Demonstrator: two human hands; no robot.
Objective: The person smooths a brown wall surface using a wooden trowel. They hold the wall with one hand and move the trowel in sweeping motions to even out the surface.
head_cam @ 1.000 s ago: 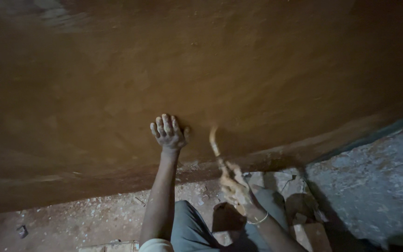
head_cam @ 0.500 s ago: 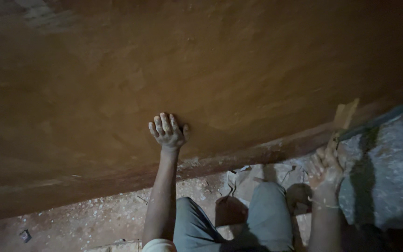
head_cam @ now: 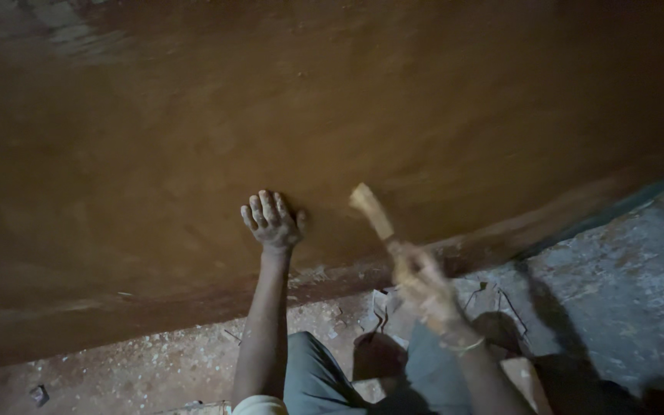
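The left hand (head_cam: 272, 220) lies flat against the broad, smooth, reddish-brown plastered wall (head_cam: 332, 115), fingers spread and palm pressed on, low on the wall just above its rough bottom edge; its grip is apart and closes on nothing. Just to the right of that hand, the right hand (head_cam: 418, 278) has its grip clamped on the lower end of a pale, mud-smeared, flat wooden tool (head_cam: 372, 213). The tool slants up and to the left, its upper tip on or very near the wall surface; motion blur makes it impossible to tell whether it actually touches. A thin pale bangle (head_cam: 463, 347) sits on the right wrist.

Below the wall runs a dusty earthen floor (head_cam: 117, 369) scattered with pale crumbs, and to the right of the right hand lies a patch of grey, cracked, rough concrete (head_cam: 616, 292). Grey trouser knees (head_cam: 324, 376) show at the bottom, under both arms.

To work this strip well, it seems best to keep the braced hand planted so the body stays steady, and to lay the tool's flat face against the wall rather than its edge, which could gouge the smooth finish. Even pressure and short overlapping strokes near the ragged bottom edge would likely avoid ridges. The light is dim, so feeling for bumps with the flat palm is a sensible check
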